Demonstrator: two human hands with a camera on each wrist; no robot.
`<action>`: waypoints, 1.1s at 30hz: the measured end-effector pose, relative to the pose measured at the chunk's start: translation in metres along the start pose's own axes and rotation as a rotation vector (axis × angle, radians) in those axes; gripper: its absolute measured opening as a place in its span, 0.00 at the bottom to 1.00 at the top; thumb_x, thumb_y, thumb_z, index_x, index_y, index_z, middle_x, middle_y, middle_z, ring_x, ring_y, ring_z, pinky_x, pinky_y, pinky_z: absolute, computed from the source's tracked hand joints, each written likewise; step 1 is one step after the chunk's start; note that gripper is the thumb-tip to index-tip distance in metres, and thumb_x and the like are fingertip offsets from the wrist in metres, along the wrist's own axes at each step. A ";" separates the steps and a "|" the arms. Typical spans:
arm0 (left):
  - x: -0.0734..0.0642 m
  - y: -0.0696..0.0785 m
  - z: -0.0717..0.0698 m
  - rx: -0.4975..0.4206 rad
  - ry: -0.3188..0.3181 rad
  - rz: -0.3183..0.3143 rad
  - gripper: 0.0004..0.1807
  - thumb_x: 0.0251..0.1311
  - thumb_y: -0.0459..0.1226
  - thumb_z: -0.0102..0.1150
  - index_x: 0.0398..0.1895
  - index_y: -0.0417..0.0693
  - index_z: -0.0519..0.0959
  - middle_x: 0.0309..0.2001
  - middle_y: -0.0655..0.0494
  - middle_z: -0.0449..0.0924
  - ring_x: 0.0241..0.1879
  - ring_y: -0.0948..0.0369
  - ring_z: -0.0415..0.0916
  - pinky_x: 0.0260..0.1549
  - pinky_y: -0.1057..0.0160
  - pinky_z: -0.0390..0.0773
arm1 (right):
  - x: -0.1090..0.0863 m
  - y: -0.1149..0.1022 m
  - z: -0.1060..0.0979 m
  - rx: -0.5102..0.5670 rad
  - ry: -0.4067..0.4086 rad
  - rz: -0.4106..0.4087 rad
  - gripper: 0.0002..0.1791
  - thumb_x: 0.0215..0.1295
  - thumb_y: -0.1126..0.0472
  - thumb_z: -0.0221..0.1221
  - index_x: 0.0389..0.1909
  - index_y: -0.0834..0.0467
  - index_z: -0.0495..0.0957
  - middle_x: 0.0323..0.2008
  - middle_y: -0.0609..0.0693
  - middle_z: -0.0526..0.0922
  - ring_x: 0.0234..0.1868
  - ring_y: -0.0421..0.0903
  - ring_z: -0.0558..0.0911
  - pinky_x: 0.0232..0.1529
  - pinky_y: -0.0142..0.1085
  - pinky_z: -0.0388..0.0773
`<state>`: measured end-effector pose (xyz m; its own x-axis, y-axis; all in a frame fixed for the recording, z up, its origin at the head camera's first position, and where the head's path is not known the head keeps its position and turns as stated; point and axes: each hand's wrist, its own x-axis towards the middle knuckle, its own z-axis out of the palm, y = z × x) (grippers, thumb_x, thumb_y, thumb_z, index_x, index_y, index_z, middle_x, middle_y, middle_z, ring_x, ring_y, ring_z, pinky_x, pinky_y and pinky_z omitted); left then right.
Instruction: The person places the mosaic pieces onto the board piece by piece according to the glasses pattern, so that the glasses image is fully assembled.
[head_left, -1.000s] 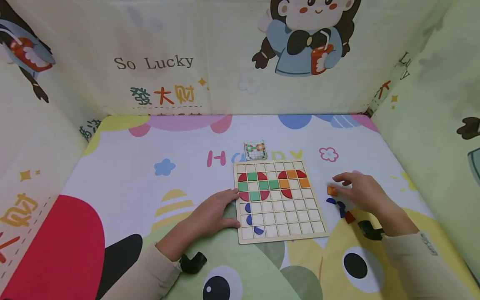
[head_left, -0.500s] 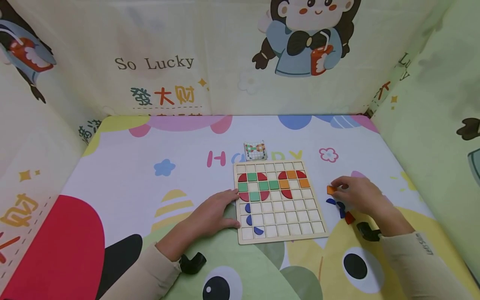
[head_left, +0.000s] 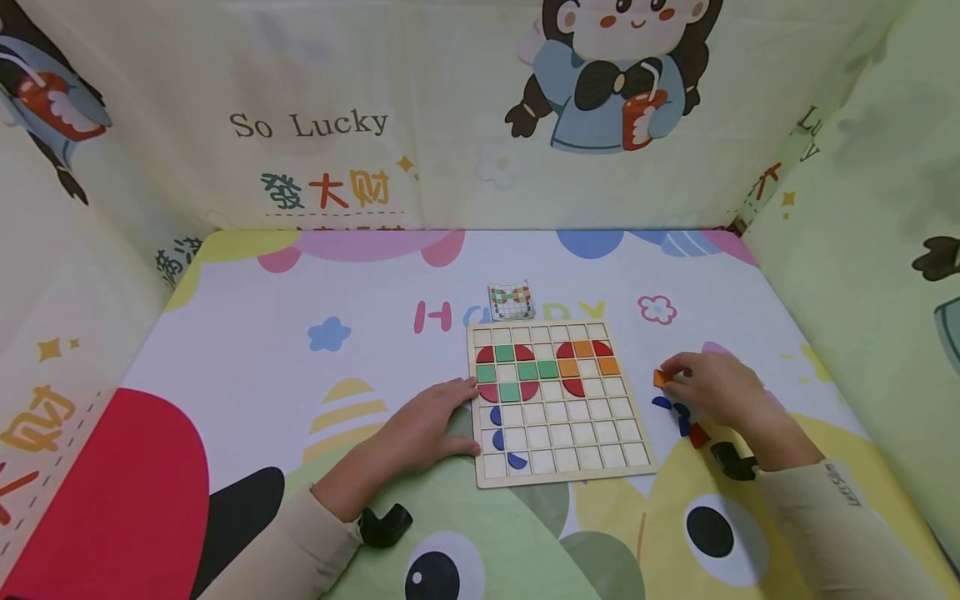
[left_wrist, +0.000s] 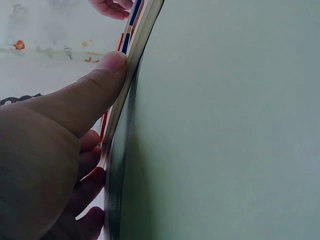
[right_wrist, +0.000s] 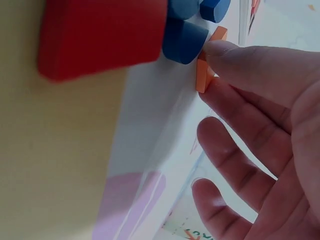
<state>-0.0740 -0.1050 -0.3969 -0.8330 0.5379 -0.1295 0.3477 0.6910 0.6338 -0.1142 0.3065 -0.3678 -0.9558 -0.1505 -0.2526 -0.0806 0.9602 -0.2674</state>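
A wooden grid board (head_left: 577,458) bears green and orange squares, red quarter-round pieces and several blue half-round pieces. My left hand (head_left: 420,429) rests against its left side, fingers fairly straight. In the left wrist view the thumb (left_wrist: 110,65) touches the board's edge (left_wrist: 145,35). Right of the board, my right hand (head_left: 716,385) pinches an orange block (head_left: 661,378) between thumb and forefinger. The right wrist view shows this orange block (right_wrist: 202,75) at the fingertips, the other fingers spread. Close by lie several blue half-round blocks (head_left: 682,417) and a red block (head_left: 699,435).
A small pattern card (head_left: 512,301) lies just behind the board. Everything stands on a table with a printed cartoon cloth (head_left: 247,350). Printed fabric walls (head_left: 450,100) enclose the back and both sides.
My right hand has closed thumb and forefinger on the orange block, which has shifted very slightly. The left hand and the board have stayed still.
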 end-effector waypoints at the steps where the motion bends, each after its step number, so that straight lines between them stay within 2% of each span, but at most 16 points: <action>1: 0.000 0.000 0.000 -0.001 0.000 0.000 0.43 0.54 0.48 0.75 0.71 0.43 0.69 0.73 0.51 0.64 0.73 0.50 0.57 0.68 0.48 0.62 | 0.000 0.000 0.000 -0.009 -0.001 -0.005 0.20 0.62 0.57 0.68 0.51 0.63 0.83 0.36 0.56 0.77 0.40 0.55 0.71 0.26 0.36 0.75; 8: 0.000 0.000 0.000 -0.003 -0.007 -0.006 0.43 0.54 0.48 0.75 0.71 0.43 0.69 0.73 0.51 0.64 0.73 0.49 0.57 0.68 0.48 0.62 | 0.002 -0.002 -0.002 -0.030 0.003 -0.020 0.23 0.62 0.52 0.69 0.51 0.63 0.83 0.37 0.55 0.82 0.39 0.54 0.71 0.27 0.38 0.72; 17: 0.001 0.001 0.000 -0.005 -0.010 -0.004 0.43 0.54 0.48 0.75 0.71 0.43 0.69 0.73 0.50 0.64 0.73 0.49 0.58 0.68 0.48 0.63 | 0.001 -0.020 -0.003 -0.004 0.042 -0.100 0.19 0.63 0.54 0.68 0.50 0.61 0.85 0.43 0.60 0.84 0.42 0.57 0.78 0.42 0.52 0.80; 23: 0.000 0.000 0.000 0.001 -0.005 -0.005 0.42 0.54 0.48 0.75 0.71 0.44 0.69 0.73 0.51 0.64 0.73 0.49 0.58 0.68 0.48 0.63 | 0.000 -0.036 0.000 -0.042 0.081 -0.183 0.15 0.60 0.58 0.70 0.46 0.59 0.86 0.38 0.55 0.84 0.39 0.54 0.79 0.39 0.48 0.80; 33: 0.000 0.001 -0.001 -0.004 0.002 0.004 0.42 0.54 0.47 0.75 0.70 0.43 0.70 0.73 0.51 0.64 0.73 0.49 0.58 0.68 0.48 0.63 | 0.003 -0.057 0.005 -0.062 0.084 -0.297 0.11 0.59 0.59 0.72 0.42 0.57 0.88 0.34 0.48 0.83 0.35 0.48 0.76 0.37 0.42 0.79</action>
<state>-0.0735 -0.1047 -0.3955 -0.8326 0.5395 -0.1254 0.3491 0.6868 0.6376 -0.1109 0.2500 -0.3578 -0.9075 -0.4096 -0.0935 -0.3748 0.8899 -0.2601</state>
